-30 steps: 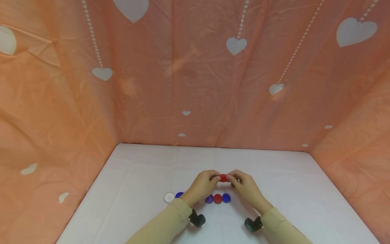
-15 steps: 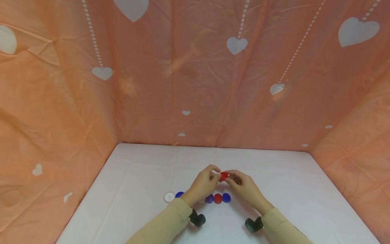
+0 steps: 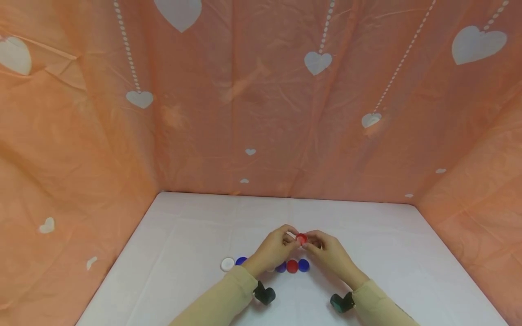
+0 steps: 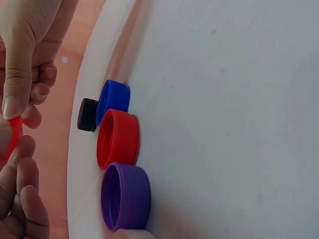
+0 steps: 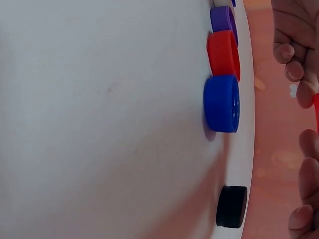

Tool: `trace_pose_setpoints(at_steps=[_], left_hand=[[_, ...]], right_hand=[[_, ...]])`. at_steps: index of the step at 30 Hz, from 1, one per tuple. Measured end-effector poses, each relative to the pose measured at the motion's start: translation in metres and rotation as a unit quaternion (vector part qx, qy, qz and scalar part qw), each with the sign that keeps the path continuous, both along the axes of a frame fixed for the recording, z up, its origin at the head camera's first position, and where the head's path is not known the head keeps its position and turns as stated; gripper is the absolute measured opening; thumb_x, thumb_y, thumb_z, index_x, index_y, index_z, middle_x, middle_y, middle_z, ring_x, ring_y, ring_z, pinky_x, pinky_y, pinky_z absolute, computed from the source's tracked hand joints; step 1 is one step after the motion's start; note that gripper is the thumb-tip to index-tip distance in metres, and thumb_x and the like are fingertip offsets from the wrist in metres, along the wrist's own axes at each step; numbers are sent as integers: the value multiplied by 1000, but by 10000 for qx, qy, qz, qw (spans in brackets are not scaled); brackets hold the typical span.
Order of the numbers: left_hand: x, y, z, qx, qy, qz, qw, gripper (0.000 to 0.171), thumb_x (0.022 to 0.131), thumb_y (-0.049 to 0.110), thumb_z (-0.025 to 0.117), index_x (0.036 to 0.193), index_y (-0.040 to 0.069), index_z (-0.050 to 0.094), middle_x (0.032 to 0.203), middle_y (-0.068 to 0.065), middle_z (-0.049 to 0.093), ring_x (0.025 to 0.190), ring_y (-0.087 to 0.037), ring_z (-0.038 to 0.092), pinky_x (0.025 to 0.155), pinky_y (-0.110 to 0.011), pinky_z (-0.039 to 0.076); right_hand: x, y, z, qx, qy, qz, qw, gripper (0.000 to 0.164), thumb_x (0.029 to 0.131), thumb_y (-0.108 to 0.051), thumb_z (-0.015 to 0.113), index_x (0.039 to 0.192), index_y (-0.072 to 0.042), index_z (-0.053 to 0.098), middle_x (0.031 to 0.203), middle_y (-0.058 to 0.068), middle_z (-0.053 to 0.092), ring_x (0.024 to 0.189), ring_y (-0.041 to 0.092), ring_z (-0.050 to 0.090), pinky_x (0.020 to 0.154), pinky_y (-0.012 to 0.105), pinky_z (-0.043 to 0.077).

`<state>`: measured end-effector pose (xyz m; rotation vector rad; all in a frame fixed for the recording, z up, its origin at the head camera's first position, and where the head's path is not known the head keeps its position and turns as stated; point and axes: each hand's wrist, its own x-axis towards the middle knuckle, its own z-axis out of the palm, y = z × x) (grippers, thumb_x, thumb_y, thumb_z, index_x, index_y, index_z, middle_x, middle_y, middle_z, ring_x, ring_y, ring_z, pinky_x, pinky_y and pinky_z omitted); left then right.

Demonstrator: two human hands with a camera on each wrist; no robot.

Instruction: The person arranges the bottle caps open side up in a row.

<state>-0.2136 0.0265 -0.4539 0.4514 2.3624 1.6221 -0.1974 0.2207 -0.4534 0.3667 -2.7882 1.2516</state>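
Note:
A red bottle cap (image 3: pixel 301 239) is held up between both hands, above the table behind a row of caps. My left hand (image 3: pixel 276 246) pinches its left edge. On its right edge are the thumb and fingers of my right hand (image 3: pixel 328 250). In the left wrist view the red cap (image 4: pixel 14 137) is partly cut off at the frame edge, with the right thumb on top. The row includes a purple cap (image 4: pixel 125 196), a red cap (image 4: pixel 118 138) and a blue cap (image 4: pixel 113 101). Part of it is hidden by the left hand and forearm.
A white cap (image 3: pixel 227 264) and another blue cap (image 3: pixel 241 261) lie at the row's left end. A black cap (image 5: pixel 232 206) stands apart from the row, hidden in the head view. White cloth covers the table (image 3: pixel 195 231), enclosed by an orange curtain (image 3: pixel 261 113) with hearts.
The held red cap has been turned between the fingers: first seen edge-on, it now shows a round face to the head camera. Fingers shifted slightly; the row has stayed put.

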Motion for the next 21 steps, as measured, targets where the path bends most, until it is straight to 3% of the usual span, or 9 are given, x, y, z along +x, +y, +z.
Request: trace_pose_setpoints(at_steps=[5,11,15,21], left_hand=[[0,5,-3,-296,133,-78,9994,24,90,22,70,111,19,59,87,8,62,75,-11,60,65,-26,52],[3,18,-4,-804,423,-166,9957,23,87,29,74,104,18,62,84,12,60,72,-5,57,64,-24,49],[6,26,-7,-1219,747,-288,9893,21,86,30,74,101,19,64,82,14,59,72,-3,55,66,-24,47],[8,34,-14,-1637,1194,-429,9783,21,82,31,77,99,21,69,84,14,60,82,-4,55,74,-25,46]], right_hand=[[2,6,-2,158,11,-36,9999,27,88,-32,71,111,-17,69,85,-12,64,77,12,53,65,26,44],[8,21,-6,411,21,-66,9991,22,88,-26,72,109,-18,69,82,-14,62,74,9,53,66,26,43],[12,29,-9,469,-80,38,9989,23,85,-25,74,106,-17,69,82,-13,62,75,8,53,67,27,44],[17,38,-10,415,-605,85,9973,27,81,-32,78,102,-17,68,80,-10,62,76,10,55,67,26,45]])
